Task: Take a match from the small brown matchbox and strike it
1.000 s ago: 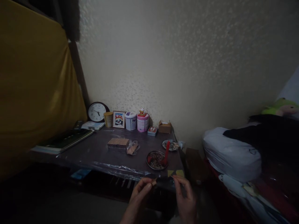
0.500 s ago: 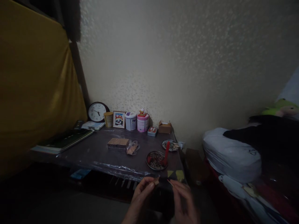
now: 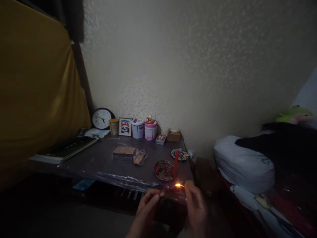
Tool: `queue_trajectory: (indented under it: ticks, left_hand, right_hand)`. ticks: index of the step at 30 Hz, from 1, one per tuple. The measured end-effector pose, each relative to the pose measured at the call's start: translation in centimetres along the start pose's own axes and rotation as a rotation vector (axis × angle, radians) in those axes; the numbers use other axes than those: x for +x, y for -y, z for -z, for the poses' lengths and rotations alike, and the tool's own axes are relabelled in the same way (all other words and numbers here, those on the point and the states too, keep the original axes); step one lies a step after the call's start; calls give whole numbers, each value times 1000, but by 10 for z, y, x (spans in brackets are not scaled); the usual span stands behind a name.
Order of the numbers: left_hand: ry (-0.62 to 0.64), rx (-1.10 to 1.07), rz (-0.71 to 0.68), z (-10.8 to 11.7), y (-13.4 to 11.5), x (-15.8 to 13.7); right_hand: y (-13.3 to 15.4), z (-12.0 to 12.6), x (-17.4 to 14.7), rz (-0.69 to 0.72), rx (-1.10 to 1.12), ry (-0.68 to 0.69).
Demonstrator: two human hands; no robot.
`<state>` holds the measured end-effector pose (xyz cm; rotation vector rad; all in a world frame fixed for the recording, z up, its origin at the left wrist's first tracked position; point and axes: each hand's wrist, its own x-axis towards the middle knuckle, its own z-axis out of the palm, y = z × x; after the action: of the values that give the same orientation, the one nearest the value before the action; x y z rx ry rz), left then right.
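My right hand [image 3: 195, 206] pinches a lit match [image 3: 180, 185] whose small flame burns at its left tip, just in front of the table's near edge. My left hand [image 3: 146, 208] grips a small matchbox [image 3: 161, 194] between thumb and fingers, a little left of the flame. Just beyond the flame, a red candle [image 3: 175, 161] stands tilted in a round patterned dish [image 3: 163, 170] on the dark table [image 3: 104, 162]. A second dish [image 3: 178, 154] behind it holds several used matches.
Along the wall stand a clock [image 3: 101, 118], a framed panda picture [image 3: 125, 127], a white tin [image 3: 137, 128], a pink tin [image 3: 150, 130] and a small cardboard box [image 3: 173, 135]. Books [image 3: 65, 149] lie at the left. A bed with a white pillow [image 3: 244, 163] is at the right.
The match in my right hand has caught fire and now burns; before it was unlit. My right hand has lifted slightly away from the matchbox in my left.
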<state>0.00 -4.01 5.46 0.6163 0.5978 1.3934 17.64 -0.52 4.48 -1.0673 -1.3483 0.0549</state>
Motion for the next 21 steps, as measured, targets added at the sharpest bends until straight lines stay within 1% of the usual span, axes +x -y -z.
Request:
queue_trajectory:
  ticks: [3, 6, 10, 15, 19, 21]
  left_hand:
    - [-21, 59, -40, 8, 0, 2]
    - [-25, 103, -63, 17, -2, 6]
    - [-47, 114, -68, 24, -5, 12]
    - [-87, 91, -47, 28, -8, 16]
    - [-120, 65, -22, 33, -6, 21]
    - [-122, 57, -11, 37, -5, 26]
  right_hand:
    - [4, -1, 4, 60, 0, -22]
    - [9, -1, 8, 51, 10, -33]
    - [13, 0, 14, -89, 29, -26]
    - [7, -1, 21, -283, 93, -31]
    - [7, -2, 31, -407, 140, -38]
    - [10, -2, 36, -462, 152, -86]
